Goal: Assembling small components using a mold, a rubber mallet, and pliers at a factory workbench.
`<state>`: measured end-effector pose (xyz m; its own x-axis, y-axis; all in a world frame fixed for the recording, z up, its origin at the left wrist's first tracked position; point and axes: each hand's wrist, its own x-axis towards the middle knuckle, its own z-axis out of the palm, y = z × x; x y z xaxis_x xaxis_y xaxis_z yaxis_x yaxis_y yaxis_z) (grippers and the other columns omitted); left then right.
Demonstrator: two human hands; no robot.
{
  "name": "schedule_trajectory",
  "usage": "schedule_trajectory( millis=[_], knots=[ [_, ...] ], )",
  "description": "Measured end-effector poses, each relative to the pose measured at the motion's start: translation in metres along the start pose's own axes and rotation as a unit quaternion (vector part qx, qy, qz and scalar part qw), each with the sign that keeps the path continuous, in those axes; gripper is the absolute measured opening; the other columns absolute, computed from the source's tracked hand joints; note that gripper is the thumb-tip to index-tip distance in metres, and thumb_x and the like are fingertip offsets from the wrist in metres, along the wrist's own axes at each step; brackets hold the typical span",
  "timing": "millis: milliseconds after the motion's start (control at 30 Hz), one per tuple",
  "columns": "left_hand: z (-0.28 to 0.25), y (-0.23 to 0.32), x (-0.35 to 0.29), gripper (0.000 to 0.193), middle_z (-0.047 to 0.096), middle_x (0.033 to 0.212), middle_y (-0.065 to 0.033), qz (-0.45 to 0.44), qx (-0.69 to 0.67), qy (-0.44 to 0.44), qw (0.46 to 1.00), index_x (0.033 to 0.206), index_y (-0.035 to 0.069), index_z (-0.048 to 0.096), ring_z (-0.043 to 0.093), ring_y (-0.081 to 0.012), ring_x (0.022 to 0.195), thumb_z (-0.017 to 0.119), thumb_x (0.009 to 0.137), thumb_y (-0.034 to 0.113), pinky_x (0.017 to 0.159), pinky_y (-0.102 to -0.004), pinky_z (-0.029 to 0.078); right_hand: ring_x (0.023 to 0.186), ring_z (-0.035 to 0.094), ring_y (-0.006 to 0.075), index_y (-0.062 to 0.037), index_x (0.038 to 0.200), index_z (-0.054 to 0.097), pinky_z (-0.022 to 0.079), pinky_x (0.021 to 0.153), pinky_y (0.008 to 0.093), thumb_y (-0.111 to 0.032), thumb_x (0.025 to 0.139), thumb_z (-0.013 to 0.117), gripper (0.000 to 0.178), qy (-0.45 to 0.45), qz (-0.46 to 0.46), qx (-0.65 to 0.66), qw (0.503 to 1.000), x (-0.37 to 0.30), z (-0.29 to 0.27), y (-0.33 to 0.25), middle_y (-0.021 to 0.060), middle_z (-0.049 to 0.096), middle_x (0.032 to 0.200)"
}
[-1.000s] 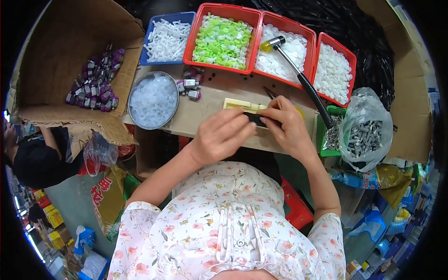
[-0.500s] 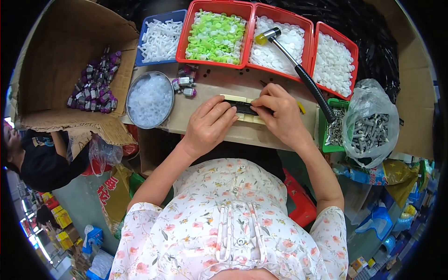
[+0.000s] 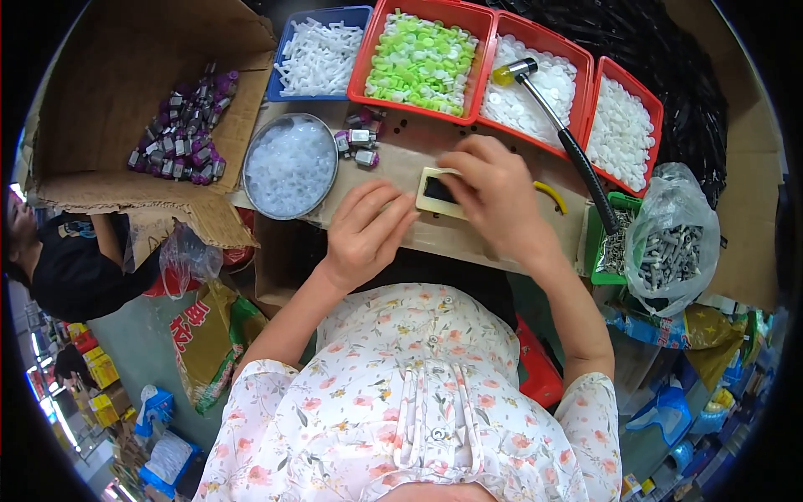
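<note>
The pale cream block (image 3: 441, 207) lies flat on the desk (image 3: 464, 244), just right of my left hand (image 3: 361, 238) and partly covered by my right hand (image 3: 503, 199). A dark, smooth-looking black piece (image 3: 436, 192) sits in its recess, framed by the cream rim, its far end hidden beneath my right fingers.

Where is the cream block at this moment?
In the head view, the cream block lies on the worktable, above and right of centre, just right of the left hand and partly hidden by the right hand.
</note>
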<state>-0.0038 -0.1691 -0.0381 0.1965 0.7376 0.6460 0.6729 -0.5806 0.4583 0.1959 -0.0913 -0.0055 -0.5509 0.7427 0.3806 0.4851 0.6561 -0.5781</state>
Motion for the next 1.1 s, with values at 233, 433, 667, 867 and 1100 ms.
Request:
schedule_trajectory(
  millis=[233,433,667,867,1100],
  knots=[
    [-0.016,0.001,-0.012,0.023,0.065,0.089,-0.0116,-0.039,0.022,0.042,0.998,0.099,-0.003,0.072,0.063,-0.0299,0.084,0.076,0.076,-0.002,0.072,-0.0359,0.052,0.093,0.057,0.0298,-0.0037,0.089,0.064,0.044,0.072,0.0430,-0.012,0.077,0.073,0.017,-0.041,-0.025,-0.117,0.992,0.042,0.072,-0.021,0.0103,0.059,0.091],
    [-0.015,0.001,-0.013,0.019,0.066,0.088,-0.0127,-0.133,-0.010,0.068,0.989,0.099,-0.002,0.071,0.063,-0.0285,0.079,0.074,0.080,-0.002,0.069,-0.0325,0.051,0.090,0.057,0.0289,-0.0040,0.085,0.064,0.041,0.070,0.0424,-0.013,0.073,0.074,0.019,-0.043,-0.031,-0.177,0.983,0.041,0.074,-0.021,0.0101,0.059,0.090],
    [0.002,-0.003,0.002,0.023,0.070,0.094,-0.0076,-0.406,-0.276,0.110,0.864,0.113,-0.003,0.069,0.064,-0.0132,0.081,0.067,0.094,0.011,0.072,-0.0270,0.051,0.083,0.061,0.0286,-0.0018,0.080,0.066,0.045,0.069,0.0421,-0.014,0.070,0.075,0.018,0.029,0.048,-0.057,0.997,0.032,0.040,-0.023,0.0097,0.062,0.082],
    [0.017,-0.004,0.018,0.028,0.069,0.098,-0.0049,-0.466,-0.501,0.123,0.719,0.121,-0.003,0.064,0.064,-0.0093,0.084,0.061,0.100,0.014,0.075,-0.0236,0.052,0.076,0.063,0.0279,-0.0005,0.079,0.066,0.046,0.062,0.0418,-0.016,0.068,0.076,0.021,0.082,0.081,-0.009,0.993,0.021,0.038,-0.026,0.0093,0.064,0.078],
    [0.010,0.002,0.035,0.031,0.068,0.105,-0.0068,-0.485,-0.596,0.101,0.632,0.128,-0.002,0.060,0.065,-0.0100,0.091,0.060,0.100,0.011,0.079,-0.0257,0.055,0.076,0.060,0.0237,-0.0070,0.081,0.065,0.039,0.066,0.0399,-0.019,0.068,0.077,0.021,0.109,0.082,-0.092,0.986,0.018,0.042,-0.038,0.0036,0.061,0.079]
  ],
)
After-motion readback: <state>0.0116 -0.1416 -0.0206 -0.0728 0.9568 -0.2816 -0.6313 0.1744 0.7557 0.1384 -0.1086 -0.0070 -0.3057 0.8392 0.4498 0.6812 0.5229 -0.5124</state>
